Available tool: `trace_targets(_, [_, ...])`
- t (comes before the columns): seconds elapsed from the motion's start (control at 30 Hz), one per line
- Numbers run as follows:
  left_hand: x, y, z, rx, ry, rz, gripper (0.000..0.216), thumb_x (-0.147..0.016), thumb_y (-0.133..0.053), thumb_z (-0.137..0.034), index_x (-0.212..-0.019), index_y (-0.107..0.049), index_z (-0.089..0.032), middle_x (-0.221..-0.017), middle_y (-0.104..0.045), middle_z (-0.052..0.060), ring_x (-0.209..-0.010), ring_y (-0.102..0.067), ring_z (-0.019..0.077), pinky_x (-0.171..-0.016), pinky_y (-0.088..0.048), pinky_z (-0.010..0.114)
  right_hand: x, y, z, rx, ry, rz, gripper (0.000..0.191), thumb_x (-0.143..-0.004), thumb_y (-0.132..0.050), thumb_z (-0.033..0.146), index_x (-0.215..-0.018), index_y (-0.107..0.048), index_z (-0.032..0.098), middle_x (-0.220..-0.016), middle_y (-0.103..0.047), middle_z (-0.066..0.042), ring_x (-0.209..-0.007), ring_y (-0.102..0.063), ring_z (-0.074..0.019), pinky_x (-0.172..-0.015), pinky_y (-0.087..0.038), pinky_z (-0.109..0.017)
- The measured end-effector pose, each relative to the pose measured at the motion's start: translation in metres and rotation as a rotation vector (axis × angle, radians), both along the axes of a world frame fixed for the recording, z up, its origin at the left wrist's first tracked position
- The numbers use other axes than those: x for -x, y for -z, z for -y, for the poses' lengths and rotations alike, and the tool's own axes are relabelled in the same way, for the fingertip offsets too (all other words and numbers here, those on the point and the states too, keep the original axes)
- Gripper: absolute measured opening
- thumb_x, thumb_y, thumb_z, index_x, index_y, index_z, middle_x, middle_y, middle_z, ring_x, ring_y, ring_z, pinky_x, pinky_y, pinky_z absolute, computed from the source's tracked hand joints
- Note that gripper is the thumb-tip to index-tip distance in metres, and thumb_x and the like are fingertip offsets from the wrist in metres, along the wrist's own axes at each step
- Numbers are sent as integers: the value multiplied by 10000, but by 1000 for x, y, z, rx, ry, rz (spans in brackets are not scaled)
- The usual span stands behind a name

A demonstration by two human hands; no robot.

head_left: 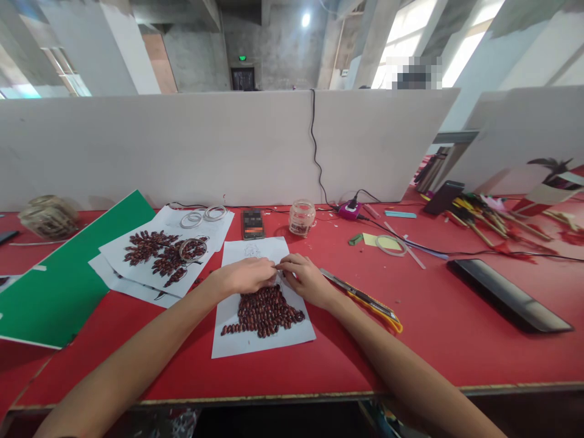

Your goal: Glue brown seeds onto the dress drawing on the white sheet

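A white paper sheet [237, 344] lies on the red table [410, 340] in front of me, with a patch of dark brown beans [264, 311] stuck on its lower half. My left hand [249, 275] and my right hand [305, 278] rest on the sheet just above the beans, fingertips meeting at the middle. Both hands have their fingers curled and pressed together in a pinch; whatever sits between the fingertips is too small to make out.
More bean-covered sheets [159, 252] and clear rings [203, 215] lie to the left, beside a green card [59, 286]. A glass jar [302, 217], a phone [252, 223], a utility knife [360, 296], a dark flat tablet [506, 295] and craft sticks [479, 216] sit around. A white partition [182, 146] backs the table.
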State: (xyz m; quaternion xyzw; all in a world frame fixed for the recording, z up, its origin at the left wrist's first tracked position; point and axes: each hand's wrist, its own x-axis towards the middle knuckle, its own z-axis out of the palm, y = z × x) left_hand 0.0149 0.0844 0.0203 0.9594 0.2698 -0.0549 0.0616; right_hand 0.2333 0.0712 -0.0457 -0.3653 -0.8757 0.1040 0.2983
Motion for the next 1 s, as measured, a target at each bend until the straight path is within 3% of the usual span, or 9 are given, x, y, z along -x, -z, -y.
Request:
trace_targets(0.17, [-4,0,-5,99,-11,11,176,-954,-574,-138,-855,-706,-198,-917,-672,47,-833,-629,198,-699,-436,280,0,-1,0,1,2,-7,315,-978,-523,65,-1155,-726,226,-1102,-698,-87,-1010,-626,-241,-848,-448,-371])
trace_targets(0.3, [3,0,-6,125,-69,167,190,-961,-538,-118,-901,-705,-186,-977,-686,61,-905,-647,204,-784,-467,286,-2,-1,-1,2,9,-11,315,-981,-512,64,-1159,-723,216,-1113,-698,-98,-1024,-625,-243,-850,-453,-368])
trace_targets(0.5, [32,-2,17,150,-217,397,182,-1001,-507,-192,-947,-679,-217,-972,-709,34,-945,-655,209,-853,-477,316,3,-6,6,7,-48,-40,270,-999,-523,105,-1150,-714,221,-1101,-699,-94,-1014,-639,-236,-866,-472,-370])
trace_targets(0.73, [37,27,20,13,-568,563,208,-1020,-458,-225,-971,-660,-218,-1014,-704,42,-963,-657,224,-860,-491,342,25,-16,29,26,-272,122,153,-991,-665,232,-1130,-727,230,-1085,-721,-62,-1011,-654,-212,-913,-447,-358])
trace_targets(1.0, [24,51,25,26,-532,678,300,-1059,-371,-244,-1128,-660,-199,-1167,-697,74,-1155,-613,240,-1048,-484,413,34,-18,34,14,-258,190,65,-1003,-640,195,-972,-697,198,-945,-713,-48,-907,-643,-199,-847,-418,-343])
